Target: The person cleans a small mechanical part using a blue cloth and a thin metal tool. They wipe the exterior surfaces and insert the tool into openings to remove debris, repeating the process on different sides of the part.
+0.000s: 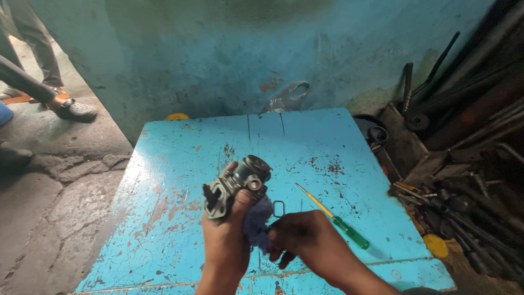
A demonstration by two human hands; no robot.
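- Here, my left hand [225, 240] has its fingers wrapped tight around a grey metal carburettor-like part [236, 186], lifted over the scratched blue metal table [180, 164].
- My right hand [303, 236] pinches a blue-grey rag [257, 221] just beside those fingers.
- A green-handled screwdriver [334, 217] lies right of my knuckles, near a small wire loop [278, 208].

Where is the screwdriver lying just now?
In the head view, the green-handled screwdriver lies on the blue table, right of the right hand and near a small metal ring.
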